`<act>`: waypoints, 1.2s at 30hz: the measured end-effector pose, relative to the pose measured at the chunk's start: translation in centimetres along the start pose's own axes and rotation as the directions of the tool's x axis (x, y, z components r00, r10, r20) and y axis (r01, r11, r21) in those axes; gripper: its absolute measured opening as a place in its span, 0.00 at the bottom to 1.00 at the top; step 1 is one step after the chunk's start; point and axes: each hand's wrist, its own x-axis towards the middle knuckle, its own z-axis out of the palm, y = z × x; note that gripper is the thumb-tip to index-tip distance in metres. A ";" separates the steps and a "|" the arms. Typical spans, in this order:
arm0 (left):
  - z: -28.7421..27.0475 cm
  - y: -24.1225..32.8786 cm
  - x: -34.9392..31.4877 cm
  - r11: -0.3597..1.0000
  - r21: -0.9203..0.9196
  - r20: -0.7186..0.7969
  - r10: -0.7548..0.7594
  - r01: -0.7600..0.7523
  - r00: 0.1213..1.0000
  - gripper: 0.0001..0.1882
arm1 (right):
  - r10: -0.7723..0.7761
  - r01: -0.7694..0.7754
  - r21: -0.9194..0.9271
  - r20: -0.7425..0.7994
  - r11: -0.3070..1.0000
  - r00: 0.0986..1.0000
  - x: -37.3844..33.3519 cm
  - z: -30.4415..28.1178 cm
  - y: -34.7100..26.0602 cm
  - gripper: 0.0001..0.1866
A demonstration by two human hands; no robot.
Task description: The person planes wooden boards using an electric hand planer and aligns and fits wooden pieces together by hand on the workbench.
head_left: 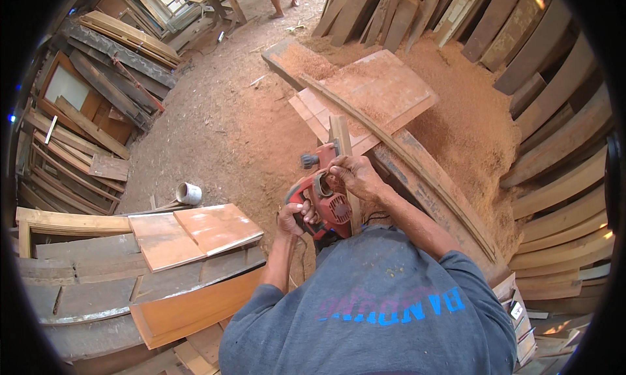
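A red electric hand planer (338, 209) lies tilted over a narrow wooden bar (341, 131) in front of my chest. My left hand (293, 218) is wrapped round the planer's rear handle. The fingers of my right hand (356, 177) are bent and pressed together at the planer's upper body, beside the opening in its housing. A dark ribbed knob (309, 160) sticks out of the planer's left side. The planer and my hands hide much of the bar, so whether the sole touches it I cannot tell.
Ahead, a dusty wooden panel (385, 91) rests across a thick beam (443, 199), with a thin strip (391, 140) over it. Sawdust (456, 114) is heaped to the right. Planks (561, 173) line the right wall. Boards (215, 228) and a white bucket (189, 193) stand left. Someone's legs (276, 3) show far off.
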 end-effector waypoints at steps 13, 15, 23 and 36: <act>-0.7 -0.1 -0.2 0.999 -0.039 0.039 -0.018 0.019 0.999 0.12 | -0.096 0.094 -0.033 -0.055 0.995 0.994 -1.5 -3.4 -3.7 0.09; -0.4 -0.1 -0.2 1.000 -0.018 0.047 -0.025 0.026 0.999 0.12 | -0.066 0.065 -0.045 -0.009 0.997 0.998 -1.1 -1.6 -1.6 0.09; -2.1 -0.8 -0.2 0.999 -0.044 0.057 -0.010 0.012 0.998 0.12 | 0.107 -0.080 0.310 -0.071 0.947 0.992 -1.1 -4.5 -0.3 0.14; -1.4 -0.7 0.4 0.999 -0.045 0.055 -0.012 0.014 0.998 0.11 | 0.064 -0.059 0.105 -0.047 0.993 0.997 -1.9 -3.1 -2.1 0.14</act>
